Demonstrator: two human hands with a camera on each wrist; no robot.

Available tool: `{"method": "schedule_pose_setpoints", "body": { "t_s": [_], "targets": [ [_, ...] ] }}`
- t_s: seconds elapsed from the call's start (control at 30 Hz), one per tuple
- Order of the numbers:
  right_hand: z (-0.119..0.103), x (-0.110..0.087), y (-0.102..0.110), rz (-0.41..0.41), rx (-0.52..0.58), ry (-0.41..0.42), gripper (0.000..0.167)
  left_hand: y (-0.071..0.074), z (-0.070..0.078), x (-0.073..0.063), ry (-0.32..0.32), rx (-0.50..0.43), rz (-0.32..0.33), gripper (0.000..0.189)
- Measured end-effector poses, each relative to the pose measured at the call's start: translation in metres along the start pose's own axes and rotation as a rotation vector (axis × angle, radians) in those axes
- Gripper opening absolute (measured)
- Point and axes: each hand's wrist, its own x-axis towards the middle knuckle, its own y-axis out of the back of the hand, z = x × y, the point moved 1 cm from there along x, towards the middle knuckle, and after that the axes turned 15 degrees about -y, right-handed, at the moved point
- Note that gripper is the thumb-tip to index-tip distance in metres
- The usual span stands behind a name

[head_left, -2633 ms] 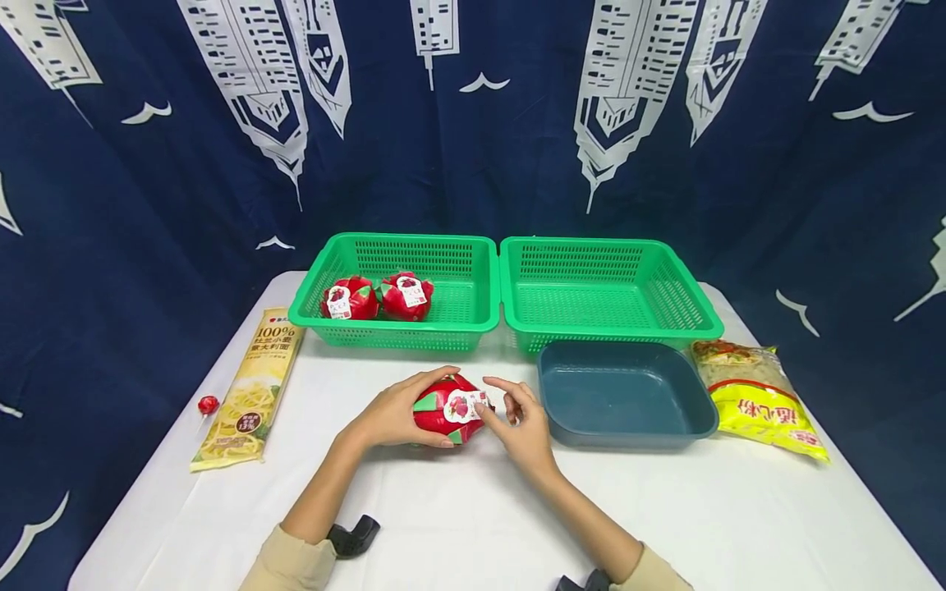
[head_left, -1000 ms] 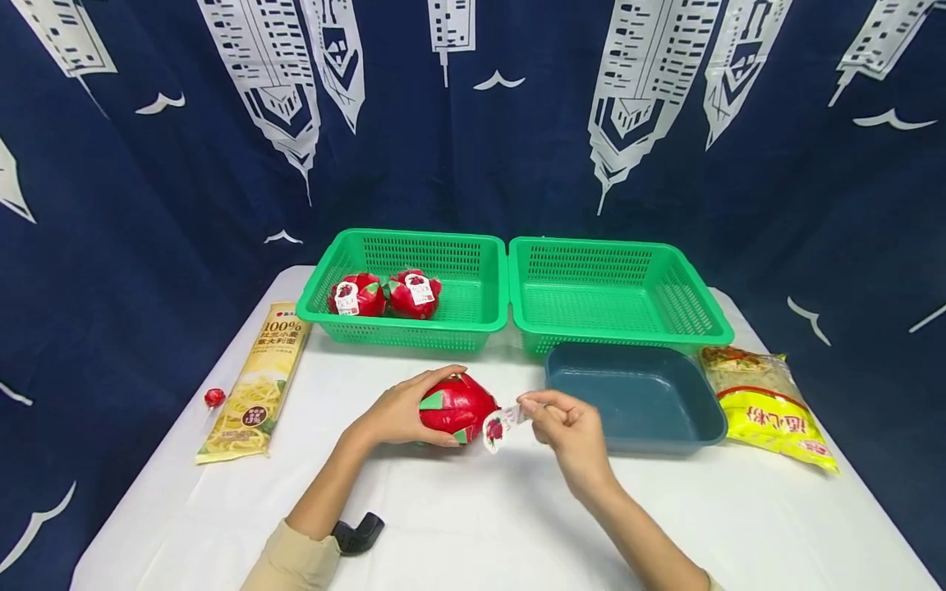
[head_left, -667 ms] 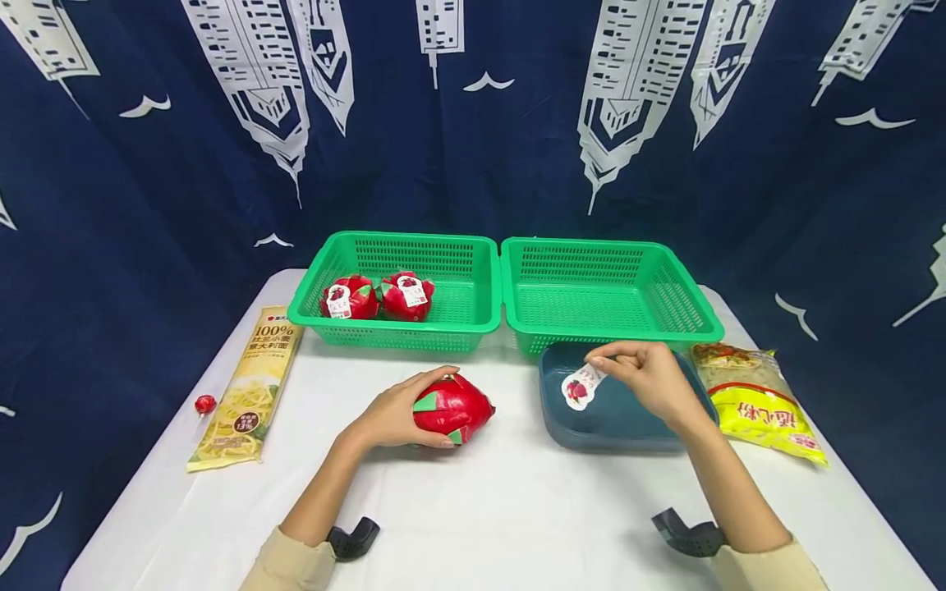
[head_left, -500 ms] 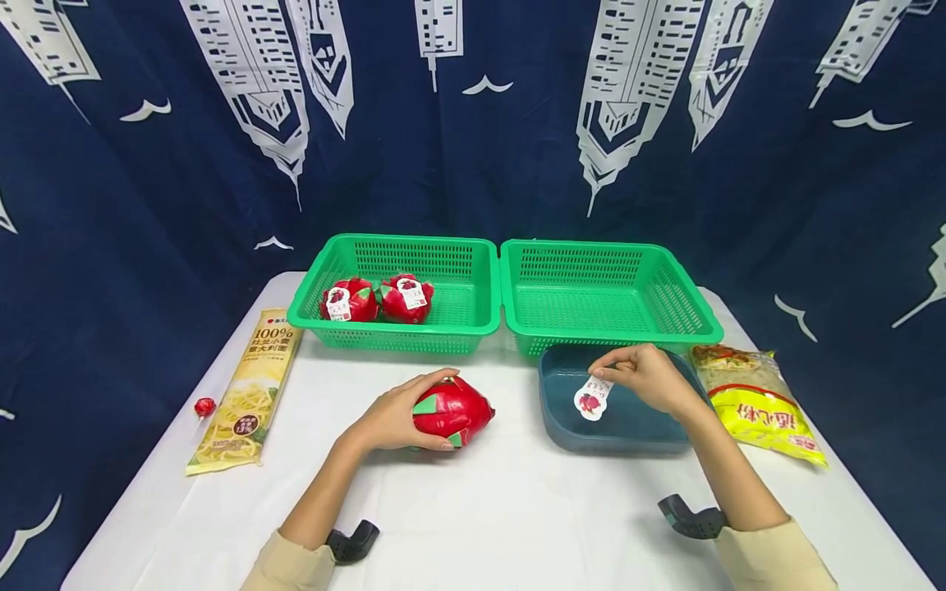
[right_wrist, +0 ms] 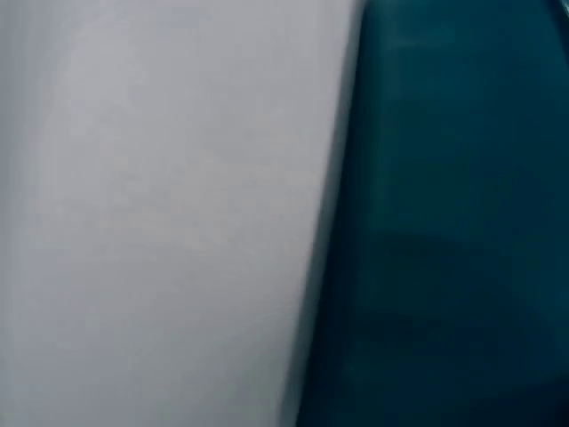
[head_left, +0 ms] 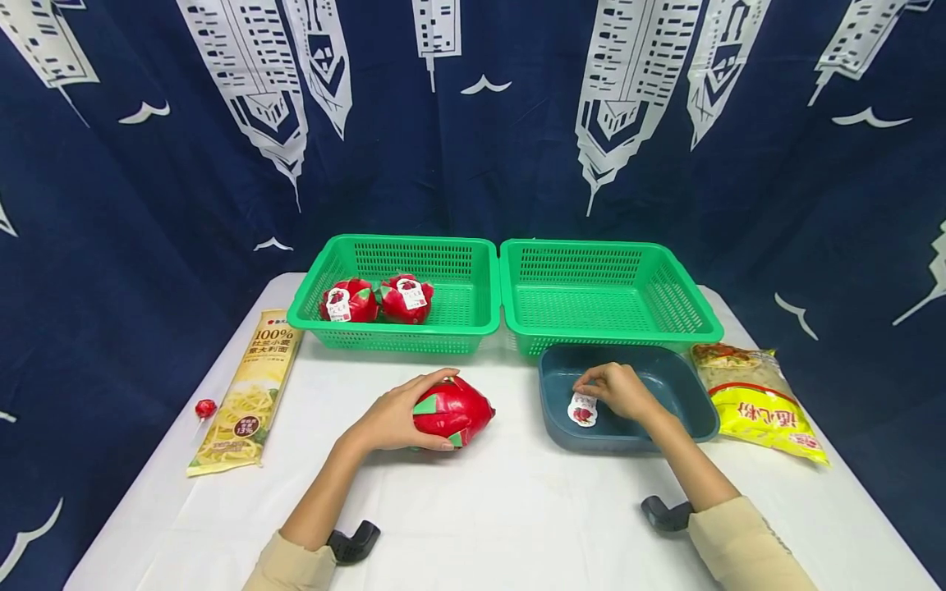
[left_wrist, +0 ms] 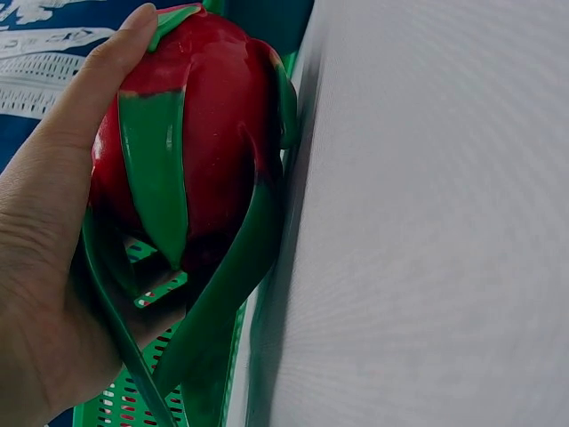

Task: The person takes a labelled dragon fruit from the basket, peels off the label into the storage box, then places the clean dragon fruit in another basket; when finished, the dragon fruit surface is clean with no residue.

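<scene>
My left hand [head_left: 395, 417] grips a red dragon fruit [head_left: 458, 414] with green scales, which lies on its side on the white table. In the left wrist view the thumb runs along one side of the dragon fruit [left_wrist: 218, 124], and its long green leaf tips cross the palm. Pinched between my right thumb and fingers is a white label sticker [head_left: 583, 410] with a dragon fruit picture. My right hand [head_left: 621, 391] is low inside the dark blue basin [head_left: 602, 441]. The right wrist view shows only the basin [right_wrist: 453, 196] and white cloth, without the hand.
Behind stand two green baskets; the left basket [head_left: 399, 336] holds two labelled dragon fruits [head_left: 362, 302], and the right basket [head_left: 613, 335] touches the basin's back. A yellow noodle bag [head_left: 769, 414] lies right of the basin. At far left are a pasta packet [head_left: 247, 394] and a red lollipop [head_left: 205, 408].
My right hand has peeled the label sticker off the dragon fruit, carried it right over the basin and lowered it inside. The left hand keeps its hold in place.
</scene>
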Motion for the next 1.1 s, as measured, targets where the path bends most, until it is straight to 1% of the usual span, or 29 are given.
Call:
{"method": "schedule_pose_setpoints", "body": {
  "t_s": [0.1, 0.17, 0.27, 0.4, 0.53, 0.6, 0.67, 0.77, 0.87, 0.93, 1.03, 1.1],
  "targets": [
    [0.003, 0.001, -0.001, 0.020, 0.005, 0.013, 0.007, 0.000, 0.000, 0.000, 0.003, -0.002, -0.001, 0.094],
    [0.005, 0.001, -0.001, 0.011, 0.003, 0.019, 0.009, 0.000, -0.001, 0.000, 0.006, -0.001, -0.005, 0.094],
    [0.006, 0.000, 0.000, -0.041, -0.015, -0.006, 0.016, -0.001, -0.001, -0.001, -0.003, -0.008, -0.008, 0.095],
    [0.007, -0.001, -0.001, -0.108, -0.048, -0.024, 0.030, -0.001, 0.000, -0.001, -0.007, -0.017, -0.007, 0.095],
    [0.008, -0.003, 0.000, -0.153, -0.068, -0.029, 0.042, 0.000, 0.000, -0.001, 0.002, -0.016, -0.007, 0.094],
    [0.008, -0.004, 0.000, -0.158, -0.085, -0.028, 0.047, 0.000, -0.001, -0.001, 0.000, -0.012, -0.007, 0.094],
    [0.008, -0.005, 0.000, -0.144, -0.108, -0.021, 0.053, -0.001, -0.001, -0.001, 0.001, -0.007, -0.007, 0.094],
    [0.007, -0.008, 0.000, -0.069, -0.137, 0.009, 0.057, -0.001, -0.001, -0.001, 0.004, -0.004, -0.007, 0.094],
    [0.005, -0.011, 0.001, 0.014, -0.144, 0.030, 0.050, 0.000, 0.000, -0.001, 0.005, -0.006, -0.005, 0.094],
    [0.005, -0.013, 0.002, 0.021, -0.150, 0.033, 0.045, -0.001, 0.000, -0.001, 0.004, -0.003, -0.003, 0.094],
    [0.008, -0.015, 0.002, -0.053, -0.163, 0.010, 0.045, -0.001, 0.000, -0.001, 0.003, 0.003, -0.002, 0.094],
    [0.009, -0.016, 0.002, -0.112, -0.162, -0.012, 0.050, -0.001, 0.000, -0.001, 0.004, 0.004, -0.001, 0.094]
  ]
}}
